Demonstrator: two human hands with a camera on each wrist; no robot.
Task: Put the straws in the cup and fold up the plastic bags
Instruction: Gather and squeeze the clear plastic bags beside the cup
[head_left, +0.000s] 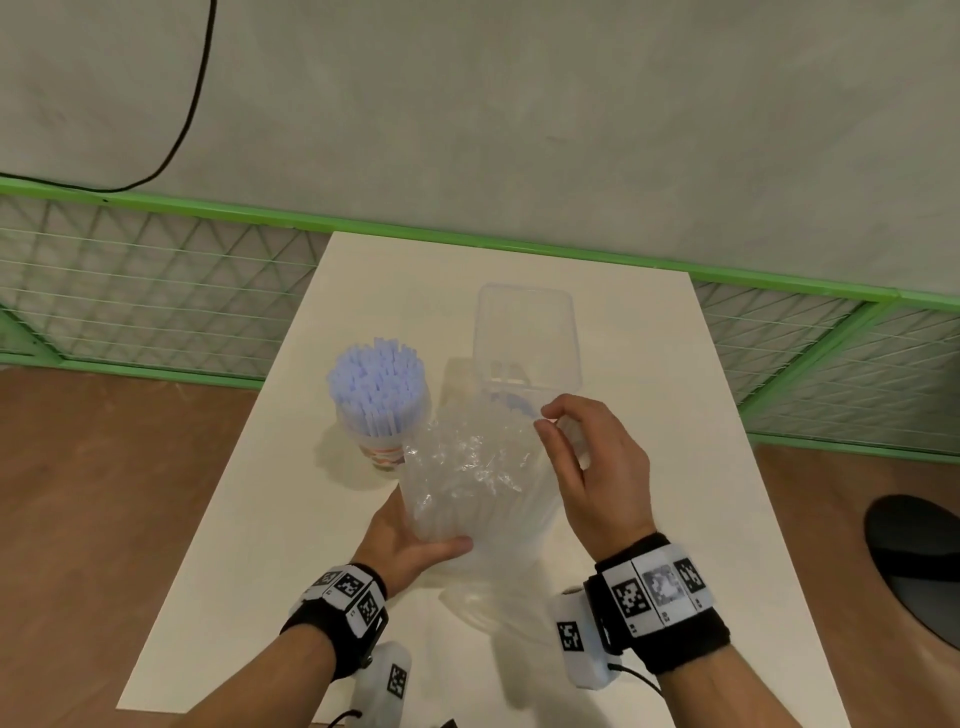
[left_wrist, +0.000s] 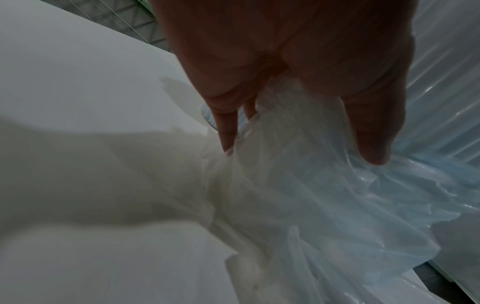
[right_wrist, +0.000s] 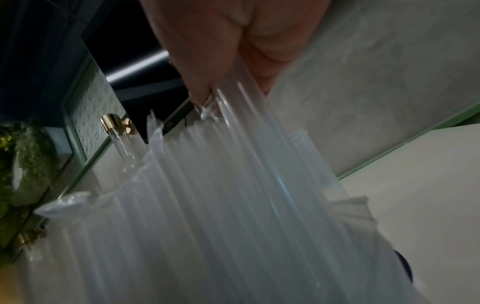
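A cup (head_left: 385, 451) packed with several pale blue straws (head_left: 374, 384) stands left of centre on the white table (head_left: 675, 415). Just right of it I hold a crinkled clear plastic bag (head_left: 475, 473) above the table, with long clear straws showing through it. My left hand (head_left: 415, 535) grips the bag's lower end, thumb across the front. My right hand (head_left: 545, 422) pinches the bag's upper right edge between thumb and forefinger. The left wrist view shows the left hand's fingers (left_wrist: 228, 127) curled into the film (left_wrist: 324, 205). In the right wrist view the straws in the bag (right_wrist: 221, 195) are blurred.
A tall clear plastic container (head_left: 524, 332) stands right behind the bag. A green wire fence (head_left: 156, 291) runs along the far edge of the table. A dark rounded object (head_left: 914, 561) sits on the brown floor at right.
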